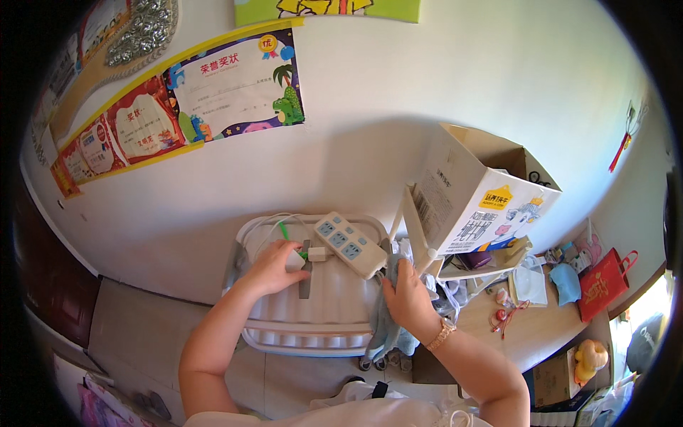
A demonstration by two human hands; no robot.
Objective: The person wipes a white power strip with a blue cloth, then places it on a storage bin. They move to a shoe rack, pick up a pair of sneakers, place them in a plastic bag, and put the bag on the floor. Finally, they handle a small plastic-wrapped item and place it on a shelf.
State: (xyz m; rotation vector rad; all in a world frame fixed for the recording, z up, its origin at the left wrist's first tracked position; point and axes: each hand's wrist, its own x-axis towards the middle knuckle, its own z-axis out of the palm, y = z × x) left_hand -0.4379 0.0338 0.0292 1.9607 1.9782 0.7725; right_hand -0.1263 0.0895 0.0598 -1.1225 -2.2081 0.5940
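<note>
My left hand (275, 269) is over the lid of a white plastic storage bin (341, 304), its thumb and fingers around a small white block (295, 260), partly hidden by the hand. Just right of it lies a white power adapter (318, 254). A thin green item (284, 230) shows beyond my fingers, beside a loop of white cable (267, 227). A white power strip (349, 244) with several sockets rests slantwise on the lid. At the lid's right edge, my right hand (408, 299) grips a blue-grey cloth (384, 331), which hangs down past the bin.
A milk carton box (480, 197) stands on a white rack (427, 261) to the right, close to my right hand. Beyond is a wooden desk (533, 331) with a red gift bag (605, 285) and small items. Shoes (380, 364) sit on the floor below the cloth.
</note>
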